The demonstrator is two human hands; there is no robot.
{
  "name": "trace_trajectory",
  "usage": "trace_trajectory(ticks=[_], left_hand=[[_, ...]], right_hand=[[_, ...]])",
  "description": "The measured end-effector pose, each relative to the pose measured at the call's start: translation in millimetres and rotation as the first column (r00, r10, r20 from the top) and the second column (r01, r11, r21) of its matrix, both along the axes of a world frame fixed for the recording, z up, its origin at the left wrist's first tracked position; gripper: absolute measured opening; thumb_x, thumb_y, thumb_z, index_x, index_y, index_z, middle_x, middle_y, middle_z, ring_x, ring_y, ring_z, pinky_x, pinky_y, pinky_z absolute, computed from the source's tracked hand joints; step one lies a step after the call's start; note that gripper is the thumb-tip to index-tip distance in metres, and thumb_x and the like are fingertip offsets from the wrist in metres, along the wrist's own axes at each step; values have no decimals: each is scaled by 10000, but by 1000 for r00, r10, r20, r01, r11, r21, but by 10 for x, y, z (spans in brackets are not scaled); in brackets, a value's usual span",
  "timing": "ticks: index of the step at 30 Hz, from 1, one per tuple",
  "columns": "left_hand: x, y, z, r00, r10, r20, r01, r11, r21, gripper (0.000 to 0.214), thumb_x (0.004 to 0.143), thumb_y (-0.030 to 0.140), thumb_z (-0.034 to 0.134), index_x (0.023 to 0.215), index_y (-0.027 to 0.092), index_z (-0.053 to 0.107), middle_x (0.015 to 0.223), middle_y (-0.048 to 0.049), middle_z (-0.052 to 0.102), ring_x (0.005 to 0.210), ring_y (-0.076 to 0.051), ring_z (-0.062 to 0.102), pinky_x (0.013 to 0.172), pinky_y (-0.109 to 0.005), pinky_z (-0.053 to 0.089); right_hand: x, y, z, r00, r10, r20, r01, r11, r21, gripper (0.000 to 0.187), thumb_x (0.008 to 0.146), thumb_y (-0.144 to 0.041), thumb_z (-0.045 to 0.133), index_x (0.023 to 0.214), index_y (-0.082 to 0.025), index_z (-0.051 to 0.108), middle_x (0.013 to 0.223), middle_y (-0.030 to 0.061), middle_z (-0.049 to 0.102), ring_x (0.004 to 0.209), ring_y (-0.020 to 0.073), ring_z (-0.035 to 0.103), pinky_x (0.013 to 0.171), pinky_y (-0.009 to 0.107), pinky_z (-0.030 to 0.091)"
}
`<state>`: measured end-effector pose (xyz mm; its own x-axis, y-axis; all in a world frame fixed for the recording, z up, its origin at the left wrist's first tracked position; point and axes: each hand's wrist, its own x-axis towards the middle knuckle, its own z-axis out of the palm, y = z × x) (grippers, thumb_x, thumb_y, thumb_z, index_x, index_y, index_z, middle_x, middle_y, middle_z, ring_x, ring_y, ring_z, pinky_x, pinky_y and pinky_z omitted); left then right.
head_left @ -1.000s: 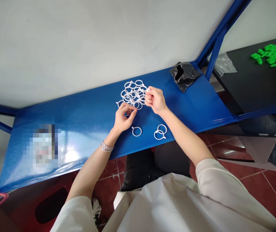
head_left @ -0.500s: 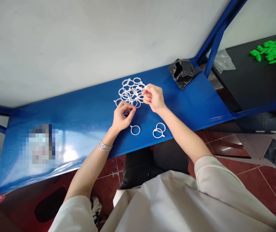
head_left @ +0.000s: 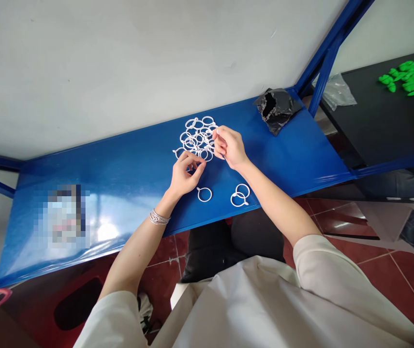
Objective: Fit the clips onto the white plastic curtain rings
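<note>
A glossy blue metal shelf point(head_left: 120, 179) runs along a plain white wall point(head_left: 120, 63) above dark red floor tiles point(head_left: 374, 270).

The left hand point(head_left: 185, 175) is curling its fingertips against the near edge of the ring pile point(head_left: 196, 137) on the shelf point(head_left: 127, 169), while the right hand point(head_left: 229, 147) is touching the pile's other side. A single ring point(head_left: 204, 194) is lying just beside the left hand, two rings point(head_left: 240, 196) are lying near the right wrist, and a bag point(head_left: 276, 108) is sitting well beyond the right hand.

Bright, even light; glare on the blue shelf point(head_left: 105, 232) (near a pixelated patch); edges bend, wide-angle.
</note>
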<state>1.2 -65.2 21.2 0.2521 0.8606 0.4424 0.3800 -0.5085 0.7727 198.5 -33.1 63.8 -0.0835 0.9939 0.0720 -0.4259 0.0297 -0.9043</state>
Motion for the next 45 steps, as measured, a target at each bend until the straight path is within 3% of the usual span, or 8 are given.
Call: trace_trajectory(ticks=[4, 10, 16, 21, 27, 40, 42, 45], left_hand=[[3, -5, 7, 1000, -1, -6, 1, 1000, 4, 174, 1016, 388, 760, 945, 234, 801, 929, -40, 696, 697, -130, 569, 637, -307, 521], [-8, -9, 48, 999, -34, -23, 35, 999, 30, 114, 999, 326, 756, 957, 233, 808, 938, -41, 723, 717, -138, 599, 666, -321, 536], [-60, 11, 96, 997, -30, -69, 35, 997, 72, 124, 991, 351, 766, 980, 240, 819, 958, -60, 753, 792, -177, 635, 713, -354, 565], [-58, 6, 89, 995, -44, -87, 51, 996, 74, 133, 1000, 355, 752, 969, 245, 818, 947, -57, 761, 811, -188, 642, 715, -360, 568], [-55, 10, 56, 996, -43, -76, 48, 996, 75, 129, 998, 355, 755, 966, 244, 813, 951, -56, 758, 801, -187, 633, 734, -371, 566], [-47, 10, 76, 995, -54, -84, 60, 995, 76, 132, 1003, 341, 749, 956, 235, 811, 928, -58, 756, 834, -194, 665, 724, -355, 566], [-62, 0, 121, 990, -107, -94, 113, 992, 59, 158, 1009, 368, 758, 979, 223, 811, 944, -64, 758, 835, -189, 669, 731, -348, 569], [-95, -15, 209, 933, -321, -165, 317, 947, -51, 280, 972, 479, 837, 1015, 203, 812, 979, -69, 773, 859, -191, 689, 791, -354, 582]], right_hand=[[-5, -13, 16, 1000, -19, 6, 19, 999, -47, 513, 907, -601, 795, 707, -251, 478, 590, -100, 315, 473, 71, 323, 440, 235, 316], [14, 5, 25, 996, -73, -41, 70, 994, -83, 456, 937, -417, 733, 660, -246, 414, 589, -103, 237, 486, 62, 193, 438, 227, 236], [22, -7, 48, 997, -61, -40, 56, 990, -130, 451, 932, -382, 724, 651, -245, 398, 597, -97, 238, 499, 66, 179, 438, 226, 229], [41, 38, 0, 995, -53, -83, 43, 991, -125, 508, 986, -412, 738, 677, -250, 370, 615, -95, 236, 494, 72, 175, 433, 229, 235], [99, 151, -88, 988, -66, -141, 34, 976, -215, 504, 1029, -455, 675, 679, -258, 371, 611, -90, 214, 502, 102, 167, 444, 265, 250], [220, 109, 83, 967, 120, -223, -168, 964, -207, 592, 1029, -676, 699, 751, -269, 371, 590, -100, 265, 484, 87, 208, 412, 251, 238], [217, 109, 85, 952, 129, -279, -197, 952, -233, 574, 1052, -670, 664, 759, -268, 377, 579, -101, 277, 473, 87, 210, 404, 244, 235], [199, 125, 66, 933, 136, -333, -226, 942, -248, 543, 1082, -637, 628, 766, -263, 394, 575, -100, 289, 466, 86, 215, 400, 229, 237]])
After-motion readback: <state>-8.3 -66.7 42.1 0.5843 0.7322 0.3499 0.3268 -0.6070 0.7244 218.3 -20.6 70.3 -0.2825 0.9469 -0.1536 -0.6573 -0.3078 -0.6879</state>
